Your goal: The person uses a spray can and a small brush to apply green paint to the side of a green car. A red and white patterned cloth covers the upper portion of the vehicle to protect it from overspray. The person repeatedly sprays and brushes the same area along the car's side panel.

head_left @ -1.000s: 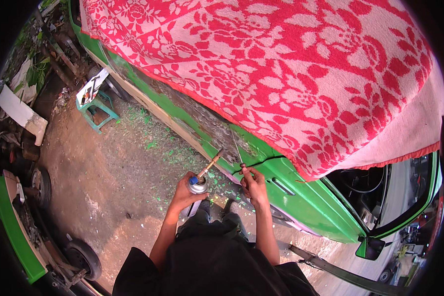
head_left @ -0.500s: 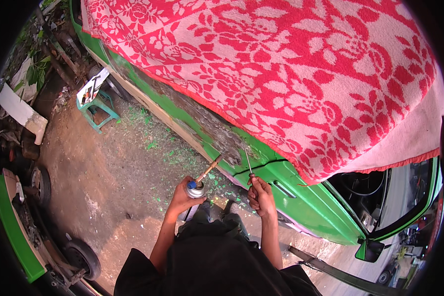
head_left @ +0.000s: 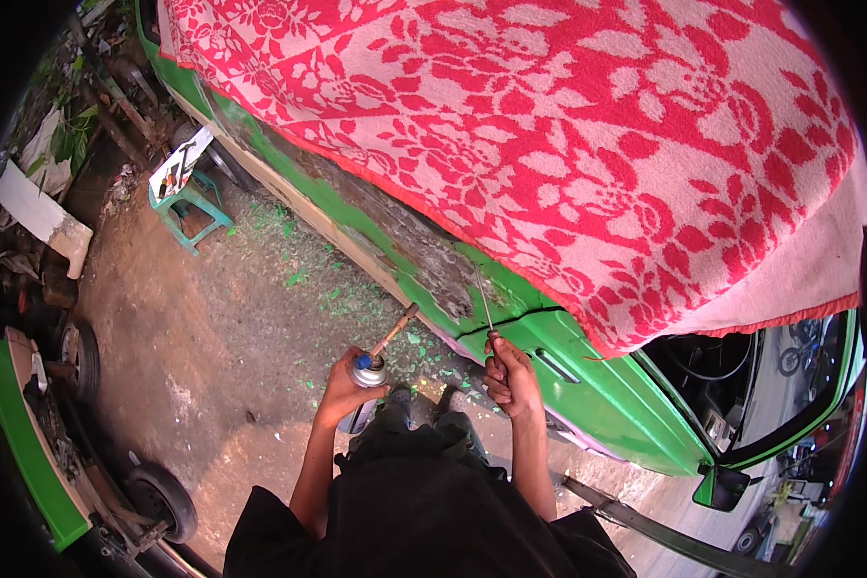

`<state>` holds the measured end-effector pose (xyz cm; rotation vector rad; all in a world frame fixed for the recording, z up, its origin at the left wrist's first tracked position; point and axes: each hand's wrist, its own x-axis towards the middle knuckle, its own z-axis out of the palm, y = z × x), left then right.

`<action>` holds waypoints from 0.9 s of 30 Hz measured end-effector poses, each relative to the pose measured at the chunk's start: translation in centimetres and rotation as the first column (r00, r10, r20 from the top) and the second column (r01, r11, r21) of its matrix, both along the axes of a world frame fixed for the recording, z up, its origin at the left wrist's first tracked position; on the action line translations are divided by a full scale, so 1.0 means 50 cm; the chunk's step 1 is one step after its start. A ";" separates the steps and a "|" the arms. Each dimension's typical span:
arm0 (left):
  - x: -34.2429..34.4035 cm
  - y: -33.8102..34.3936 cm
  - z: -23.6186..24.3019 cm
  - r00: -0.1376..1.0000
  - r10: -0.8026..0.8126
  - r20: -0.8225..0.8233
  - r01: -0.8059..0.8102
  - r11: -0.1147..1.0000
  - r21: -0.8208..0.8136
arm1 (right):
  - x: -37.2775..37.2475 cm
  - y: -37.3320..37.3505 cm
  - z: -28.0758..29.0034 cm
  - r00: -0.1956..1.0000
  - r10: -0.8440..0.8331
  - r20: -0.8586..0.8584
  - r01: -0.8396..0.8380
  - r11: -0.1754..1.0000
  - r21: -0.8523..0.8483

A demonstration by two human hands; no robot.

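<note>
My left hand [head_left: 340, 389] is closed around a gas blowtorch [head_left: 369, 372], a canister with a blue knob and a brass-coloured nozzle. Its nozzle points up and right, just short of the green car's lower side; no flame can be made out. In my right hand [head_left: 513, 379] is a thin metal-shafted tool, perhaps a screwdriver [head_left: 486, 306], gripped by its dark handle. The tip lies over the stripped grey-brown patch [head_left: 438, 270] on the green car body [head_left: 520, 337], near the door seam; contact is hard to tell.
A red and pink floral blanket [head_left: 549, 144] covers the car's upper part. Hand tools lie on a white board on a green stool [head_left: 193, 209] at the far left. Green paint flakes [head_left: 328, 289] litter the ground. Wheels [head_left: 161, 501] and a green panel [head_left: 34, 443] stand at left.
My left hand and the blowtorch have shifted slightly left, so the nozzle is farther from the car. My right hand has moved slightly with the tool, its tip still over the stripped patch.
</note>
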<state>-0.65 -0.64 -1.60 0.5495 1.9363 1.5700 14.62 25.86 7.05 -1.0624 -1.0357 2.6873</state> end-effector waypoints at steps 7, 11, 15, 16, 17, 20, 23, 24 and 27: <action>0.004 0.014 0.009 1.000 -0.003 0.000 0.003 0.999 0.033 | 0.004 0.001 0.007 1.000 0.025 0.018 -0.026 0.999 0.042; 0.005 0.031 0.021 1.000 -0.018 0.008 0.018 0.996 0.092 | 0.000 -0.002 0.006 0.999 -0.001 0.032 -0.002 0.997 0.075; -0.001 0.050 0.030 1.000 -0.013 0.007 0.012 0.996 0.089 | -0.001 -0.003 0.000 0.999 0.000 0.032 -0.003 0.995 0.099; -0.002 0.055 0.032 1.000 -0.019 -0.003 0.019 0.995 0.093 | -0.001 -0.003 -0.001 1.000 0.005 0.026 -0.008 0.995 0.103; -0.004 0.061 0.034 1.000 -0.025 -0.012 0.026 0.995 0.097 | -0.003 -0.003 -0.001 1.000 0.005 0.030 -0.008 0.994 0.111; -0.004 0.073 0.038 0.999 -0.031 -0.013 0.033 0.992 0.122 | -0.009 -0.005 0.001 0.999 -0.005 0.039 0.000 0.991 0.133; -0.005 0.080 0.031 0.999 -0.035 -0.014 0.037 0.989 0.141 | -0.017 -0.012 -0.002 0.998 -0.029 0.062 0.019 0.987 0.162; -0.006 0.083 0.031 0.999 -0.038 -0.016 0.040 0.989 0.146 | -0.021 -0.018 -0.001 0.996 -0.041 0.078 0.026 0.982 0.186; -0.010 0.088 0.034 0.998 -0.032 -0.060 0.040 0.991 0.124 | -0.030 -0.035 0.002 0.993 -0.073 0.095 0.052 0.976 0.212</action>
